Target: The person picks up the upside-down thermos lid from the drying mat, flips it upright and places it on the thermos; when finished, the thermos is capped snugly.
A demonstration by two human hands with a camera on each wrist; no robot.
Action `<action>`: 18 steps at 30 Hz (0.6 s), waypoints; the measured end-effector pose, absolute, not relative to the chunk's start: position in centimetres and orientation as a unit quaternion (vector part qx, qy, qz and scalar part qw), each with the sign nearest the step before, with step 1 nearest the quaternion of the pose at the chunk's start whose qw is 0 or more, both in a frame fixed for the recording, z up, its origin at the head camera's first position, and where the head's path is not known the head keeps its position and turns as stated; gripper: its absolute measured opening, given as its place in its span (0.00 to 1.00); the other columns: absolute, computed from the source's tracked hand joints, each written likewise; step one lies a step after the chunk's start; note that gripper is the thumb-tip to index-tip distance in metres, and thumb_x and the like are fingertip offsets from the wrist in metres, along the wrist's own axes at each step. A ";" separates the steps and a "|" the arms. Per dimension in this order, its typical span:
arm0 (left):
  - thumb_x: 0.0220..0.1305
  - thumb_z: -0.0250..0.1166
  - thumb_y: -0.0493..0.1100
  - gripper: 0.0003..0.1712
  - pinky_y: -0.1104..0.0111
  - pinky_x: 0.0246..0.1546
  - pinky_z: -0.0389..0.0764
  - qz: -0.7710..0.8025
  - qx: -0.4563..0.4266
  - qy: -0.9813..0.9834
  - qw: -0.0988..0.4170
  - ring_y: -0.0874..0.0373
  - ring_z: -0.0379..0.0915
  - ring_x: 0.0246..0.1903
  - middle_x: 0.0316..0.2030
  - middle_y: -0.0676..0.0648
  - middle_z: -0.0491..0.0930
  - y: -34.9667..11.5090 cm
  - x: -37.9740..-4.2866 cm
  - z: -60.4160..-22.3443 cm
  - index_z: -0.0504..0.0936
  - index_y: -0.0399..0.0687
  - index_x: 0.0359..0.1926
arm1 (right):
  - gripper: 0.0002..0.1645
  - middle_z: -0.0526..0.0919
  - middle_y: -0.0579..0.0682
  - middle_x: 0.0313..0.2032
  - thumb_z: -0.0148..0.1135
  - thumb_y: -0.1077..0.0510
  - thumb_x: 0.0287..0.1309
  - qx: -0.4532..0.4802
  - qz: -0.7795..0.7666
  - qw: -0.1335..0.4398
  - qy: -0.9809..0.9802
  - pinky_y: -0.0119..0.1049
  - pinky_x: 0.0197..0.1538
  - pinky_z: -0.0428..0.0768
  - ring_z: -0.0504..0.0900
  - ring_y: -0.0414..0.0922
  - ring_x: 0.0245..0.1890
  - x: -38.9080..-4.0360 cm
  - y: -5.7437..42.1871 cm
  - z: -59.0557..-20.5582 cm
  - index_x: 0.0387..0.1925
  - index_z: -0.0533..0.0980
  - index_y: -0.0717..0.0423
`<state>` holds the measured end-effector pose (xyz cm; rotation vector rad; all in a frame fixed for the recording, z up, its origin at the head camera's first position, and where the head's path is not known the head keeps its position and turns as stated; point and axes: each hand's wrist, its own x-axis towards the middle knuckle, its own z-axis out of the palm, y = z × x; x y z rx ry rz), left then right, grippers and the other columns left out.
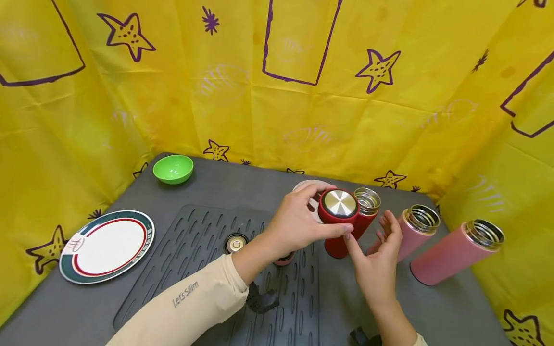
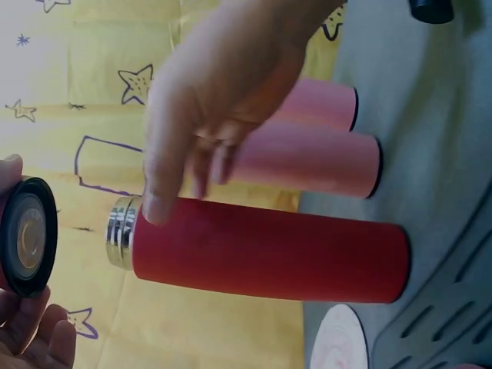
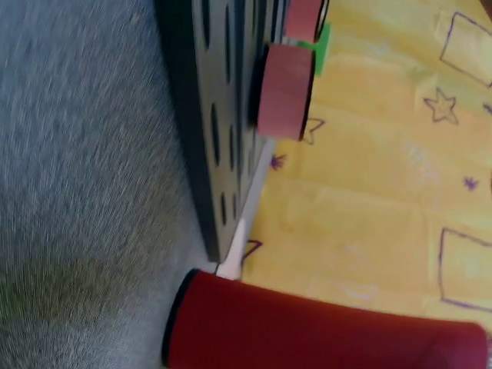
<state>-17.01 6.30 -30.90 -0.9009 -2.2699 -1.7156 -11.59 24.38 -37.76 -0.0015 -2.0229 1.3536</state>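
My left hand (image 1: 298, 218) grips a red bottle lid (image 1: 340, 204) by its sides, its silver top toward the head camera. In the left wrist view, the lid (image 2: 31, 238) shows its dark-rimmed underside, apart from the bottle neck. Below and behind it, an uncapped red bottle (image 2: 269, 250) stands upright with a bare metal neck. My right hand (image 1: 378, 269) holds nothing, its fingers loosely bent and its thumb reaching up near the lid. In the left wrist view, that right hand (image 2: 223, 100) overlaps the red bottle's upper end.
Two uncapped pink bottles (image 1: 454, 254) stand at the right. Pink lids (image 3: 284, 92) lie on a grey ridged mat (image 1: 190, 250), partly behind my left arm. A white disc (image 2: 340, 338) lies behind the red bottle. A green bowl (image 1: 173, 169) and a plate (image 1: 110, 245) are at the left.
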 end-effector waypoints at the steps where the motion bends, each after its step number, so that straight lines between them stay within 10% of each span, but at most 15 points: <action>1: 0.42 0.82 0.54 0.37 0.70 0.36 0.78 -0.574 -0.297 -0.759 0.080 0.64 0.71 0.42 0.47 0.61 0.75 6.7 -17.4 -30.7 0.79 0.56 0.55 | 0.54 0.58 0.52 0.67 0.74 0.64 0.50 -0.020 0.530 0.324 -0.784 0.35 0.64 0.59 0.58 0.48 0.66 -12.0 24.6 -38.1 0.72 0.51 0.56; 18: 0.39 0.79 0.65 0.41 0.75 0.40 0.72 -0.495 -0.283 -0.816 0.096 0.67 0.65 0.46 0.45 0.64 0.73 12.3 -21.3 -30.4 0.78 0.60 0.56 | 0.47 0.71 0.52 0.55 0.79 0.51 0.46 -0.078 0.521 0.248 -0.813 0.51 0.56 0.70 0.70 0.48 0.55 -15.3 25.3 -40.5 0.63 0.62 0.59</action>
